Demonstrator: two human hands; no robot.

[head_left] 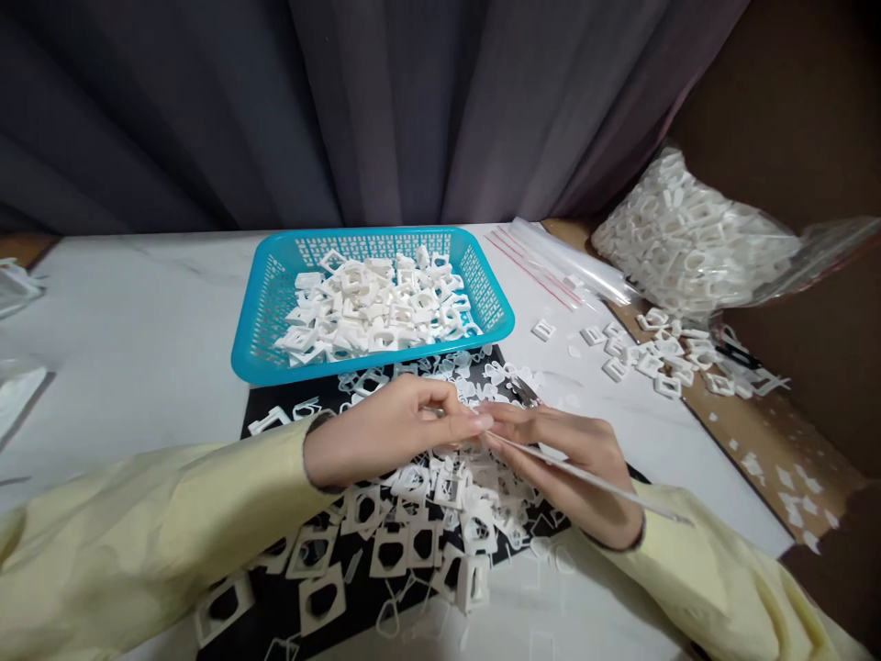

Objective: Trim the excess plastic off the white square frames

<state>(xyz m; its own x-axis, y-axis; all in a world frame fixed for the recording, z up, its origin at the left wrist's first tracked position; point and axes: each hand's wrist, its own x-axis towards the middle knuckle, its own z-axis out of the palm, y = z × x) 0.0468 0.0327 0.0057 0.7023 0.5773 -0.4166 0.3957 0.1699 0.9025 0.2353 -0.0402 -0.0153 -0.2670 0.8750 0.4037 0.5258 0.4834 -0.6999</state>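
My right hand (561, 450) is closed, its fingertips around the front end of a thin, pale stick-like tool (578, 473). The tool slants back across that hand toward the sleeve. Close against it, my left hand (399, 427) pinches with thumb and index finger right at the tool's tip. Whatever sits between the left fingertips is hidden. Beneath both hands, many small white plastic frames (390, 551) and thin trimmed scraps lie on a black mat (372, 633). Just beyond the right fingers lies a small metal cutting tool (523, 390), partly covered.
Behind the mat stands a blue plastic basket (372, 360) holding a heap of white pieces. At right are a clear bag (695, 243) full of white parts, flat zip bags (557, 262), loose white pieces (667, 349) and a cardboard sheet (791, 459). A dark curtain (385, 110) hangs behind.
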